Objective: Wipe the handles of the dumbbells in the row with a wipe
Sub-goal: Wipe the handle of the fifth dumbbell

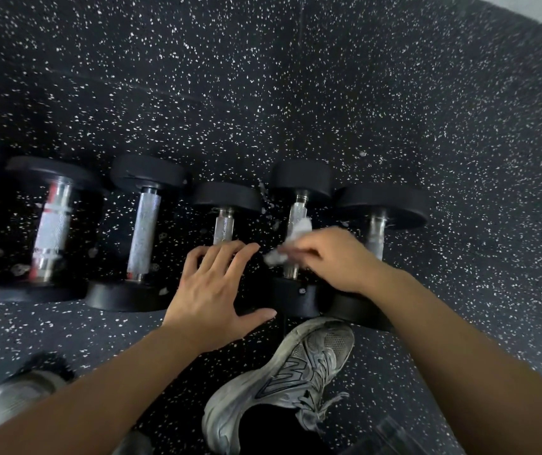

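Note:
Several black dumbbells with silver knurled handles lie side by side in a row on the speckled rubber floor. My right hand (pixel 332 257) is closed on a crumpled white wipe (pixel 299 231) wrapped around the handle of the second dumbbell from the right (pixel 296 210). My left hand (pixel 217 290) hovers with fingers spread over the near end of the small middle dumbbell (pixel 223 224), hiding its lower handle and near head. The rightmost dumbbell (pixel 376 228) is partly behind my right hand.
My right grey sneaker (pixel 289 376) stands just in front of the row, and my left shoe (pixel 16 399) shows at the lower left. Bits of white debris (pixel 20 269) lie between the left dumbbells. Open speckled floor (pixel 296 93) stretches beyond the row.

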`<action>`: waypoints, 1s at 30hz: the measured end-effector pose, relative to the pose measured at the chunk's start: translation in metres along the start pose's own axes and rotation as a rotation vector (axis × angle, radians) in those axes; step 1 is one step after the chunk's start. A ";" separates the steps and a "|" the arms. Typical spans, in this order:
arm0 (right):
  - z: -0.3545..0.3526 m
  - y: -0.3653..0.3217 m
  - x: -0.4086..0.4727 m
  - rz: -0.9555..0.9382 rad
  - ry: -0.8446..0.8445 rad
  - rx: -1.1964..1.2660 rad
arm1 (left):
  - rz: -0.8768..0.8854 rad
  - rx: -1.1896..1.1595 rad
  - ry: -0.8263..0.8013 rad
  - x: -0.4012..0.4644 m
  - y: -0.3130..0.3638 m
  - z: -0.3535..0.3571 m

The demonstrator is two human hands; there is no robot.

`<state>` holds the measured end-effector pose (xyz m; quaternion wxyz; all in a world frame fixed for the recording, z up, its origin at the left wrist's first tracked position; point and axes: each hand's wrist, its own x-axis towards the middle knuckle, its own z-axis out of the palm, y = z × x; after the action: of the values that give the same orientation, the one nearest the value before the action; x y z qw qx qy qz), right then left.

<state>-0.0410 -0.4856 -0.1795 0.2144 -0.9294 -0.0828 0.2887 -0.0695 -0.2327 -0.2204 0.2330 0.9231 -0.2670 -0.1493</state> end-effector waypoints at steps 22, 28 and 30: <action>0.005 -0.001 -0.018 0.141 0.348 0.181 | -0.003 -0.009 0.006 0.000 0.000 0.001; -0.001 0.006 -0.005 0.208 0.312 0.130 | 0.000 -0.012 0.004 0.000 0.000 0.000; 0.001 0.009 0.003 0.212 0.437 0.086 | 0.002 -0.010 0.009 0.000 0.000 0.000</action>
<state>-0.0390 -0.4924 -0.1854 0.2352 -0.9633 0.0759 0.1050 -0.0692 -0.2326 -0.2200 0.2388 0.9223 -0.2662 -0.1463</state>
